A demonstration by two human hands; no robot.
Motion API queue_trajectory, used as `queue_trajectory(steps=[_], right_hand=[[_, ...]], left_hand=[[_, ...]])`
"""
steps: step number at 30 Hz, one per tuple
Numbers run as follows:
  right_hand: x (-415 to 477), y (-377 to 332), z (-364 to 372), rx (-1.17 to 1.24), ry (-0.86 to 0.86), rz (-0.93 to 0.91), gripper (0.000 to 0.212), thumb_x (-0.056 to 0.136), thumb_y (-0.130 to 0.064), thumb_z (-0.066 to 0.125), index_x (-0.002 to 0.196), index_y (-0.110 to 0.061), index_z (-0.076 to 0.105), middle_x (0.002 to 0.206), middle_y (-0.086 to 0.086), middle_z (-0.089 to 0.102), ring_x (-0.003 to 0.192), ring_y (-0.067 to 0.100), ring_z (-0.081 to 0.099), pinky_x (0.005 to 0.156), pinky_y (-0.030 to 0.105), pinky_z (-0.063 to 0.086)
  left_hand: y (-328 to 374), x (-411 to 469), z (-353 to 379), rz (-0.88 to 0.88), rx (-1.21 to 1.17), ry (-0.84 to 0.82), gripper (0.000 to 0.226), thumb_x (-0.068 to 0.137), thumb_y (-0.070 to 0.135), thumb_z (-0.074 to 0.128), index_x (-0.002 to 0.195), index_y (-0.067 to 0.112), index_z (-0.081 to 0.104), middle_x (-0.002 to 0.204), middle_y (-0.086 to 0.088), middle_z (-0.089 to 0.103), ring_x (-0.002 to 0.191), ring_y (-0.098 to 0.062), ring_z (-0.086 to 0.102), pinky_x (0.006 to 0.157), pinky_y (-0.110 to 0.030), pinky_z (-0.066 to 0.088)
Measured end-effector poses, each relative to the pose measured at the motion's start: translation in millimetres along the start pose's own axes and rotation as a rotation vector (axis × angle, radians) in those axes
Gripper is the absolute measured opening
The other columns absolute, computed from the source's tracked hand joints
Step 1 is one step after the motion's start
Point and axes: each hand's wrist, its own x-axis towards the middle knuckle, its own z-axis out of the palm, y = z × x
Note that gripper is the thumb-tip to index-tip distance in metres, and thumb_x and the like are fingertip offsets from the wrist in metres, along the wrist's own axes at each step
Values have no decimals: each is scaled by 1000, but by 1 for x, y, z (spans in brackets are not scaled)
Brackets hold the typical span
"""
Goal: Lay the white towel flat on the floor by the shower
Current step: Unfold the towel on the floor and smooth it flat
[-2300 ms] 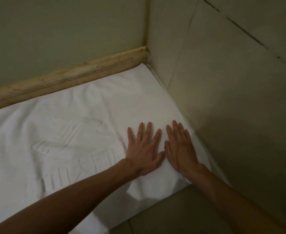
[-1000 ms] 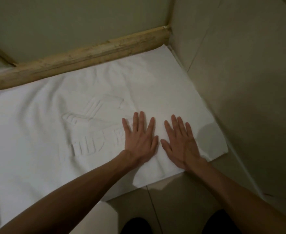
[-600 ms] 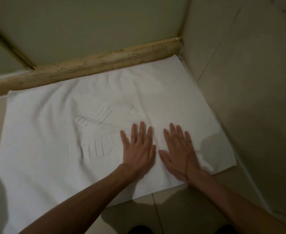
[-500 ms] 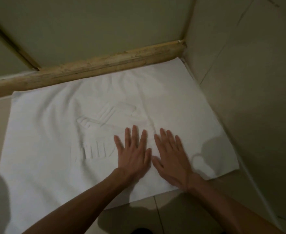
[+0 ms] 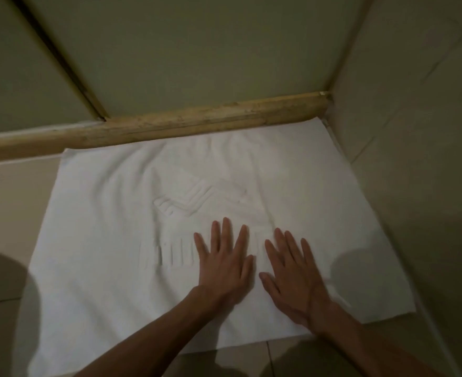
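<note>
The left grip (image 5: 224, 270) and right grip (image 5: 295, 281) rest side by side, fingers straight and spread, flat on the white towel (image 5: 110, 240), clasping nothing. The towel lies spread on the floor (image 5: 3, 202), its far edge against a wooden sill (image 5: 197, 123) and its right edge beside the wall (image 5: 415, 172).

The towel (image 5: 110, 240) lay on the floor (image 5: 12, 202) before us, the curb (image 5: 197, 123) behind it, the wall (image 5: 415, 186) to its right, the left hand (image 5: 224, 265) and the right hand (image 5: 295, 278) side by side upon it.
</note>
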Motion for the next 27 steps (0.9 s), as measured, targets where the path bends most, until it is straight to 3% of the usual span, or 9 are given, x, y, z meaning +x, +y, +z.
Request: queue_trajectory(steps=[2, 4, 7, 11, 13, 16, 19, 22, 27], right_hand=[[16, -2, -12, 14, 27, -35, 72, 94, -56, 6, 149, -15, 26, 158, 14, 15, 146, 31, 12, 117, 50, 5], [37, -5, -21, 6, 52, -71, 72, 91, -55, -1, 152, -18, 9, 160, 10, -3, 147, 28, -3, 120, 45, -4], [71, -9, -30, -7, 57, -97, 66, 97, -52, 8, 152, -18, -4, 159, 9, -15, 147, 25, -13, 119, 41, -6], [109, -15, -35, -20, 35, -115, 66, 99, -48, 13, 151, -13, -8, 158, 10, -19, 147, 24, -12, 119, 39, -6], [119, -16, -34, -44, 42, -120, 71, 94, -52, -4, 151, -10, -5, 157, 11, -18, 147, 26, -9, 119, 40, -4], [121, -23, -34, -26, 83, -123, 100, 80, -56, -29, 148, -1, 19, 157, 20, 9, 145, 34, 14, 118, 43, 12], [117, -26, -38, -28, 68, -80, 90, 95, -50, -10, 129, 4, 54, 140, 25, 46, 128, 39, 47, 110, 47, 31], [117, -31, -40, -23, 88, -66, 84, 98, -48, -1, 124, 5, 59, 135, 27, 50, 123, 41, 52, 105, 45, 23], [137, -56, -51, -5, 137, -194, 79, 96, -49, -1, 135, -5, 52, 145, 20, 42, 132, 36, 43, 109, 41, 17]], left_hand=[[-13, 4, -9, -59, -17, 30, 67, 92, 58, -2, 150, 29, -17, 155, -10, -30, 139, -31, -34, 110, -61, -19], [-33, 11, -19, -147, -5, 56, 68, 91, 57, -1, 151, 29, -13, 156, -11, -28, 140, -33, -32, 108, -60, -23], [-67, 20, -33, -251, 48, 51, 66, 95, 53, 6, 152, 26, -10, 158, -13, -21, 143, -36, -24, 110, -63, -16], [-100, 19, -36, -314, 6, 45, 64, 97, 50, 15, 153, 26, -7, 159, -15, -16, 144, -37, -19, 112, -64, -6], [-108, 14, -33, -340, -5, 53, 65, 95, 50, 14, 152, 28, -8, 160, -13, -17, 145, -36, -18, 113, -62, -6], [-115, 7, -26, -356, 33, 45, 66, 93, 52, 10, 152, 30, -10, 159, -6, -22, 145, -33, -21, 113, -59, -11], [-119, 4, -22, -360, 50, 53, 69, 88, 55, 3, 152, 31, -11, 156, -1, -28, 143, -29, -27, 111, -56, -17], [-124, 6, -21, -340, 25, 92, 70, 88, 58, 3, 151, 32, -12, 155, 0, -30, 138, -25, -35, 109, -54, -21], [-163, 45, -47, -366, 32, 137, 67, 93, 61, 8, 143, 35, -29, 151, -4, -37, 138, -29, -34, 107, -53, -23]])
